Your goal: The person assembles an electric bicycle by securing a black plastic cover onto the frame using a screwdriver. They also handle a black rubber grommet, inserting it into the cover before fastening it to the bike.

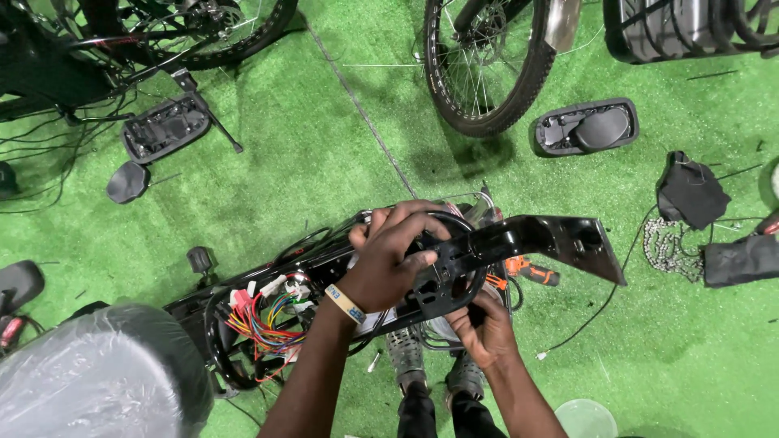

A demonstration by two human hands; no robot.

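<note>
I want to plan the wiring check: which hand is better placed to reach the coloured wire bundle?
Probably the left hand: it rests atop the black metal frame, nearer the coloured wire bundle; the right hand grips underneath.

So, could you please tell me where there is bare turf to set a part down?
Bare turf lies between the black cover and the wheel, and right of the shoes below the chain. It is crowded around the wires and both hands.

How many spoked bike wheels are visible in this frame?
2. One wheel stands at top centre on the green turf; another wheel is at top left, partly cut off by the frame edge. More may lie out of view.
</note>
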